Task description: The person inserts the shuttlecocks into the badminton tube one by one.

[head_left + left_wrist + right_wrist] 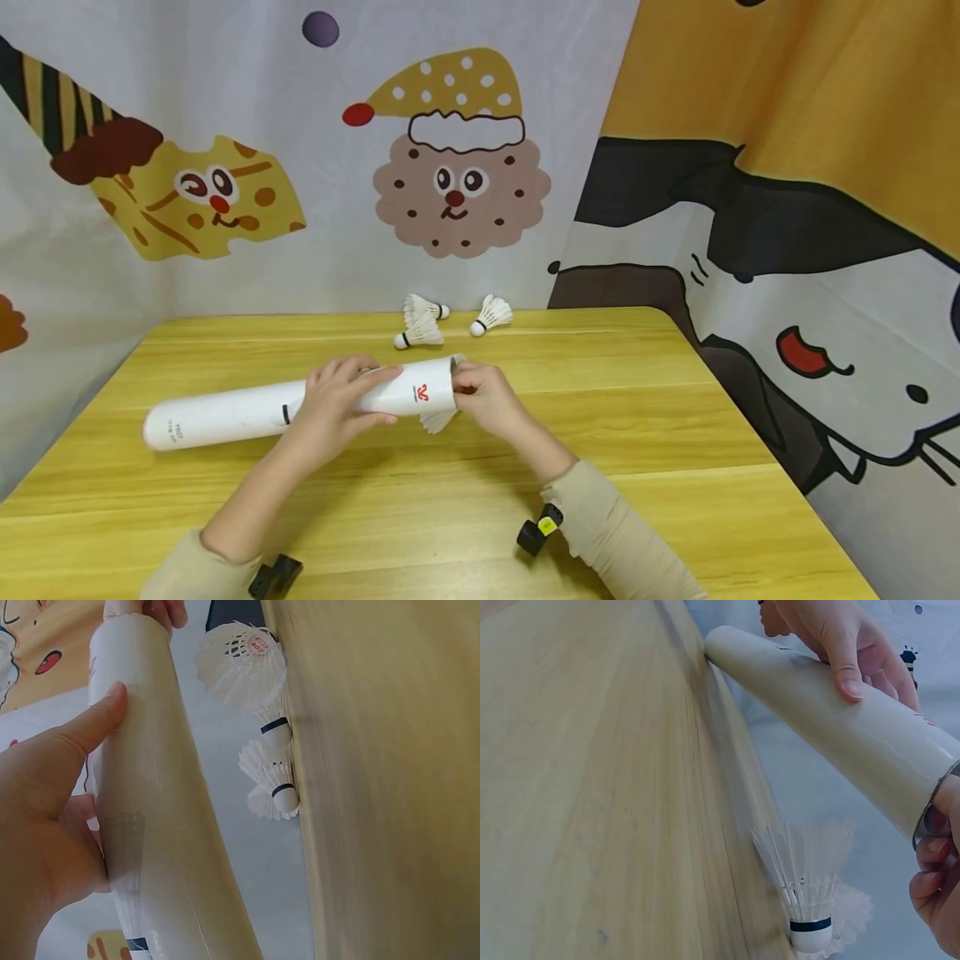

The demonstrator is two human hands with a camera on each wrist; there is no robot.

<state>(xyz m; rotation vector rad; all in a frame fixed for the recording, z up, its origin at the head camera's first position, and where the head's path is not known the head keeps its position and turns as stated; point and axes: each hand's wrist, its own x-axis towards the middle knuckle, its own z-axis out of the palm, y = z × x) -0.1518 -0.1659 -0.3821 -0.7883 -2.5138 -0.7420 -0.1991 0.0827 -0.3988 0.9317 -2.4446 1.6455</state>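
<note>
My left hand [330, 408] grips a long white shuttlecock tube [225, 415] round its middle, thumb on the near side. The tube lies slanted above the table, its mouth toward the right. At that mouth is my right hand [487, 400], with curled fingers [930, 881] reaching inside the rim; I cannot tell whether they hold anything. White feathers [437, 420] of a shuttlecock show below the tube near its mouth, the rest hidden. In the right wrist view a shuttlecock [806, 889] with a black band sits below the tube, another partly behind it.
Toward the table's back edge lie three shuttlecocks: one [491, 315] on the right, and a pair [420, 332] close together on the left. The wooden table [637, 417] reaches back to a printed cartoon curtain [300, 283]. Each wrist carries a small black camera [534, 533].
</note>
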